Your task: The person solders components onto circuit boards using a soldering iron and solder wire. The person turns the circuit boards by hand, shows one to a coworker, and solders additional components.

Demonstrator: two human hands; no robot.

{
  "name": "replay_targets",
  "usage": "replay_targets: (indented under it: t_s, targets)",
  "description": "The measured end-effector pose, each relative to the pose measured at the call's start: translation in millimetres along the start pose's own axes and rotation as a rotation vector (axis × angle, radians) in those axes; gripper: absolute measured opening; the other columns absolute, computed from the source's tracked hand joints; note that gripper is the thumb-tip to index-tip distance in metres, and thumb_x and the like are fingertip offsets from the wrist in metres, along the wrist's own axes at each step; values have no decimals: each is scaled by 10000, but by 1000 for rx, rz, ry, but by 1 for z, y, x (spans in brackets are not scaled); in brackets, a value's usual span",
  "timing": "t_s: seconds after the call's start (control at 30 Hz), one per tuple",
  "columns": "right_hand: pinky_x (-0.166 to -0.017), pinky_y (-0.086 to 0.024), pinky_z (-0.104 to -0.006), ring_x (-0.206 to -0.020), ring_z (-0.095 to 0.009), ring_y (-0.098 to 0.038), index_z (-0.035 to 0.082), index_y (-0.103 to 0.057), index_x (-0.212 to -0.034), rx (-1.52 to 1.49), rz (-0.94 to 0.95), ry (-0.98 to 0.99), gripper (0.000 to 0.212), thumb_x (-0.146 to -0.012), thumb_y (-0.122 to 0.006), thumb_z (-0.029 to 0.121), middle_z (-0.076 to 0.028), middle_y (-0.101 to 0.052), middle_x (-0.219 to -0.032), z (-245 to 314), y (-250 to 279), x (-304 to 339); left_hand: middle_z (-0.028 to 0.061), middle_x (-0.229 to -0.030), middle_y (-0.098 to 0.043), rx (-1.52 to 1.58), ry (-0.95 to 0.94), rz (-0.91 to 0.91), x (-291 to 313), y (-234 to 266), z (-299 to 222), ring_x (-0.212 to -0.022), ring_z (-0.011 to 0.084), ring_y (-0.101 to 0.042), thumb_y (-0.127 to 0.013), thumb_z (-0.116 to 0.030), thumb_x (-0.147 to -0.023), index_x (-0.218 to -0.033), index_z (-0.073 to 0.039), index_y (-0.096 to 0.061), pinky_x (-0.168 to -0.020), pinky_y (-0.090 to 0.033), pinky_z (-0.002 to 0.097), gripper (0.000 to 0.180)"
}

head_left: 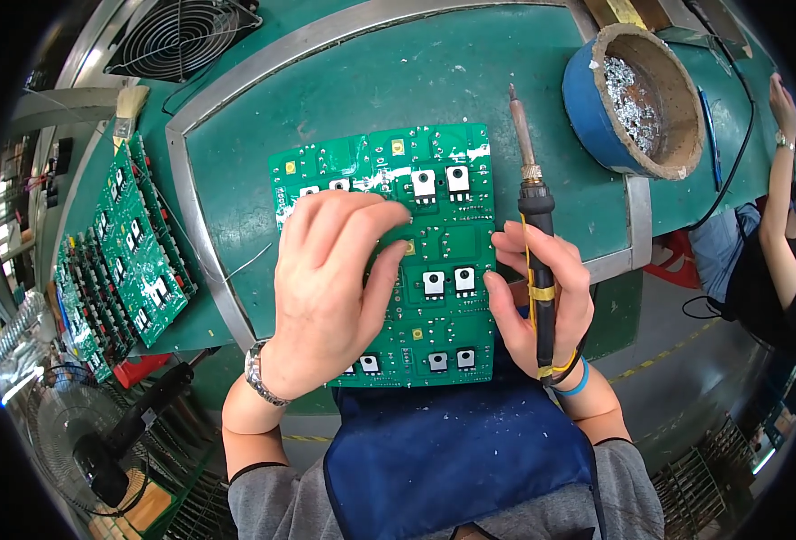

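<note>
A green circuit board [456, 310] with several black-and-silver transistors lies in front of me, its near edge by my blue apron. My left hand [321, 270] hovers over or rests on its left half, fingers bent to the right. A gap shows between thumb and forefinger, with nothing visible in it; the board under the palm is hidden. In my right hand [551, 297] a soldering iron [539, 225] is held between the fingers, tip pointing away from me. The thumb and fingertips of that hand are at the board's right edge.
A blue-sided round pot [587, 108] with solder scraps stands at the far right. Several populated boards [137, 243] stand upright at the left, near a brush [130, 108]. Metal strips [202, 211] frame the green bench. A fan [182, 36] sits far left; another person's arm [780, 198] shows at right.
</note>
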State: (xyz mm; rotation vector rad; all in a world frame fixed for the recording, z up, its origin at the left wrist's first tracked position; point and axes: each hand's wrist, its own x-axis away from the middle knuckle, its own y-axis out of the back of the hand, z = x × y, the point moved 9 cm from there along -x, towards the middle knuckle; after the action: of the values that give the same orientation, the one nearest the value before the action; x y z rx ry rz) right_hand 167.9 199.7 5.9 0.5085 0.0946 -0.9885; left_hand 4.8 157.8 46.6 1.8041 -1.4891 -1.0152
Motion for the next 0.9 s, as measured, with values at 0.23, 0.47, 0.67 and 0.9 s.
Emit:
replay_targets:
  t_s: [0.23, 0.47, 0.67, 0.9]
  targets:
    - [-851, -558, -318, -1058, -251, -627, 10, -383, -1299, -40, -14, -11, 566, -804, -634, -103, -201, -543, -1199, -1, -1, 2, 117, -1057, -601, -14, 21, -114, 21, 30, 8, -1030, 303, -542, -665, -51, -779, -900, -23, -653, -890, -443, 403, 124]
    - [-804, -557, -312, -942, -230, -647, -9, -471, -1262, -119, -110, -55, 528, -778, -669, -86, -182, -582, -1094, 1, 5, 5, 139, -1240, -542, -73, 335, -325, 68, 45, 44, -1177, 311, -488, -640, -60, -838, -1141, -27, -610, -997, -384, 407, 307]
    - [-810, -563, -308, -1001, -238, -630, -8, -470, -1263, -51, -118, -76, 519, -787, -650, -108, -178, -579, -1107, 5, 2, 5, 164, -1268, -517, -224, 445, -289, 101, 37, 53, -1276, 375, -386, -587, -112, -901, -934, -30, -613, -1044, -309, 477, 92]
    - [-920, -524, -325, -1119, -233, -593, 13, -412, -1325, -133, -105, -148, 515, -852, -583, -97, -166, -548, -1224, 4, 0, 0, 168, -1255, -528, -101, 417, -287, 100, 28, 44, -1298, 393, -362, -567, -92, -910, -848, -7, -566, -1044, -299, 486, 106]
